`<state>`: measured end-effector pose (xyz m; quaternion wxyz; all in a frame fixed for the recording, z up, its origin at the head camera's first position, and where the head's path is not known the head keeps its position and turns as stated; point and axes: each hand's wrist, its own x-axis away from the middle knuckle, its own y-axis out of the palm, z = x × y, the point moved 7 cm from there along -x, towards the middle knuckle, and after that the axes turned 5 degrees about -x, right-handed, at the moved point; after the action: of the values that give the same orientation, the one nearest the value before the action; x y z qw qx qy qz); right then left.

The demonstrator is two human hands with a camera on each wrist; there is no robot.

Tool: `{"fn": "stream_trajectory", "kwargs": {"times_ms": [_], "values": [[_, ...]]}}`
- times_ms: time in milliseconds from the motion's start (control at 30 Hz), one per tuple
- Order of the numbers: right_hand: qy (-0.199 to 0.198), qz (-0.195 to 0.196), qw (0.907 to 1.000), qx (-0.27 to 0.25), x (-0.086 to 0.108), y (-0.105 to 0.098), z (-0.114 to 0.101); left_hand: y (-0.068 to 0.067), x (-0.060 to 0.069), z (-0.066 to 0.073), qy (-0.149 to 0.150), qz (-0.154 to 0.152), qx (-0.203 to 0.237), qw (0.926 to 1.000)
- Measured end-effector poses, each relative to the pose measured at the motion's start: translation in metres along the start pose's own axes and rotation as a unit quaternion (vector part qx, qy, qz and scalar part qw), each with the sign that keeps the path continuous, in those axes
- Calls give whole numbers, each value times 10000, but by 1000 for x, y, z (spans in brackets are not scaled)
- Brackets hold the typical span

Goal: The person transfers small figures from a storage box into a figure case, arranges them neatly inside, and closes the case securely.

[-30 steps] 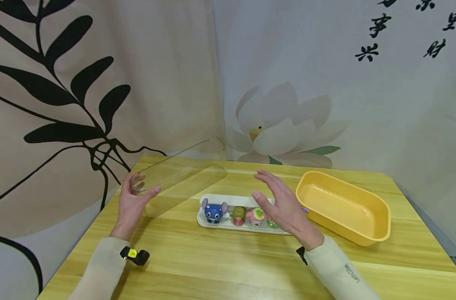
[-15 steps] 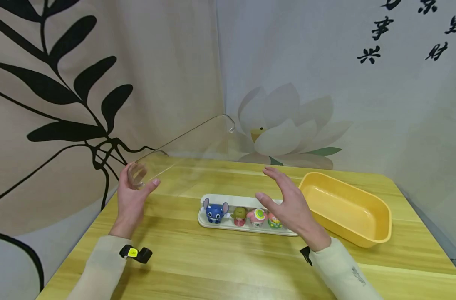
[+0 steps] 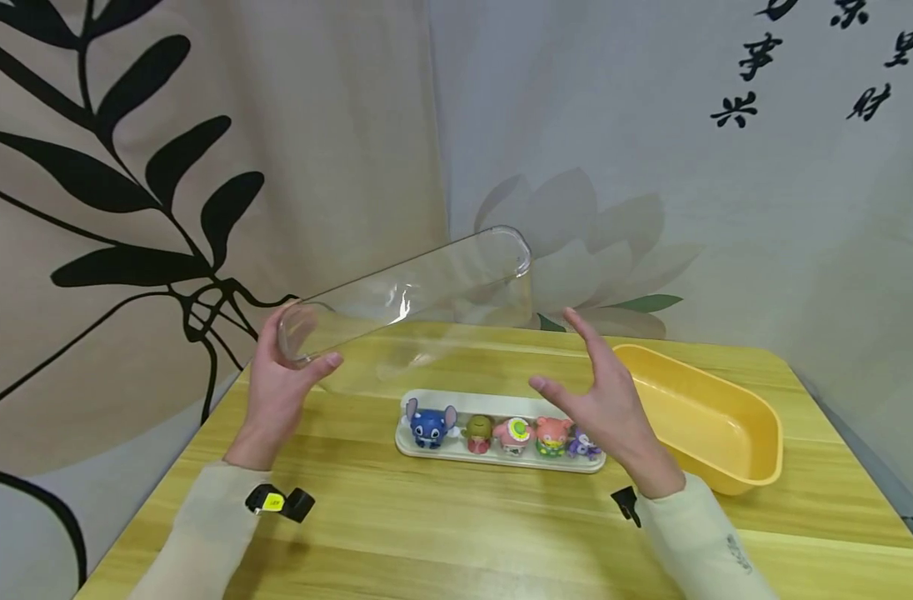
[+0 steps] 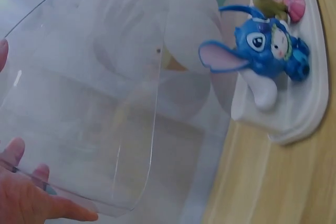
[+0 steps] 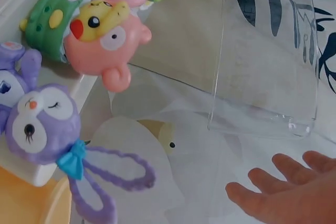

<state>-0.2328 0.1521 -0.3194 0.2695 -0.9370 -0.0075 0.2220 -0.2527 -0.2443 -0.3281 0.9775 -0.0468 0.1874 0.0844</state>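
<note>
A clear plastic cover (image 3: 419,292), tilted up to the right, hangs above the table. My left hand (image 3: 280,396) grips its left end, fingers behind and thumb in front. My right hand (image 3: 614,408) hovers by the right end of a white tray (image 3: 501,403), fingers spread, apart from the cover, as the right wrist view also shows. Several toy figures stand in a row in the tray: a blue big-eared one (image 3: 429,425) at the left, an olive-and-pink one (image 3: 478,433), pink ones in the middle and a purple long-eared rabbit (image 5: 44,124) at the right end.
A yellow plastic basin (image 3: 770,421) stands to the right of the tray, partly behind my right hand. The wooden table (image 3: 441,533) meets a fabric backdrop (image 3: 336,167) with printed leaves and a flower at its far edge.
My left hand has raised the clear cover and swung its far end up and to the right. My right hand has drawn rightward, uncovering the figures at the tray's right end.
</note>
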Motion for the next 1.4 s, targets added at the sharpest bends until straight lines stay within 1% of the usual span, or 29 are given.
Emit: {"fn": "stream_trajectory", "kwargs": {"times_ms": [133, 267, 333, 433, 500, 600, 667, 767, 967, 1067, 1133, 1300, 1400], "values": [[17, 102, 9999, -11, 0, -7, 0, 9, 1, 10, 66, -205, -45, 9998], [-145, 212, 9996, -99, -1, -14, -1, 19, 1, 19, 147, -463, -96, 9988], [-240, 267, 9991, -242, -1, -19, -2, 23, 2, 23, 143, -530, -310, 9980], [-353, 373, 9976, -461, -2, -27, -4, 27, 3, 27, 140, -574, -744, 9955], [-359, 431, 9967, -586, -2, -32, -5, 29, 3, 30, 132, -599, -944, 9936], [-312, 453, 9956, -758, -2, -39, -6, 34, 5, 33, 125, -718, -899, 9933], [-234, 408, 9950, -876, -2, -41, -6, 36, 6, 35, 90, -788, -837, 9933], [-160, 319, 9938, -1050, -1, -42, -6, 40, 8, 38, 5, -847, -867, 9926], [-231, 260, 9917, -1239, 1, -45, -6, 48, 11, 43, -64, -969, -956, 9907], [-265, 270, 9911, -1274, 2, -46, -5, 52, 12, 45, -45, -997, -989, 9901], [-241, 316, 9912, -1264, 3, -47, -4, 55, 13, 46, -42, -1014, -919, 9906], [-9, 497, 9931, -1059, 6, -53, 0, 60, 16, 47, -50, -1084, -773, 9911], [147, 575, 9941, -912, 9, -57, 2, 64, 17, 47, -55, -1149, -762, 9904]]}}
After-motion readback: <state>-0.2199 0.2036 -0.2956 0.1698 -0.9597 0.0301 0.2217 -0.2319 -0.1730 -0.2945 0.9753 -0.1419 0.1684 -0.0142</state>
